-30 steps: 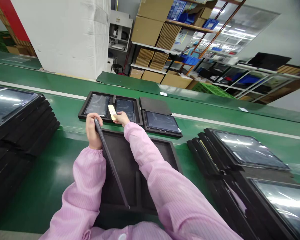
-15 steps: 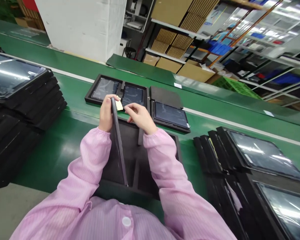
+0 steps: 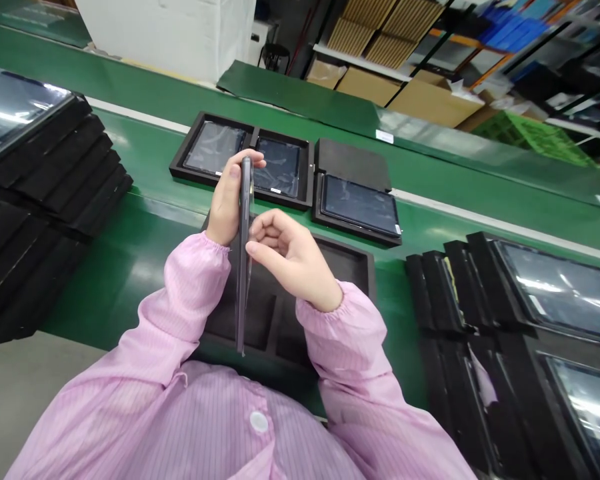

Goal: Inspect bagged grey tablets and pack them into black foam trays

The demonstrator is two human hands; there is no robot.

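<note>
My left hand (image 3: 225,207) grips a thin dark tablet (image 3: 243,280) by its upper part, fingers wrapped over the top. The tablet stands upright and edge-on, so its faces are mostly hidden. On its right side, my right hand (image 3: 300,260) has its fingers curled and its thumb and index tips close together at the tablet's face. Whatever those fingertips pinch is too small to make out. Under both hands lies a black compartment tray (image 3: 347,267), partly hidden by the hands and tablet.
Beyond my hands, a black tray (image 3: 307,177) holds two tablets, beside another tablet (image 3: 363,203) in a black holder. Stacks of black trays with tablets stand at left (image 3: 80,160) and right (image 3: 485,280). All rest on a green work surface (image 3: 130,267).
The tablet has swung more upright. My right hand has come in against its face, fingers more curled. The yellow paper seen by the left fingers is out of sight.
</note>
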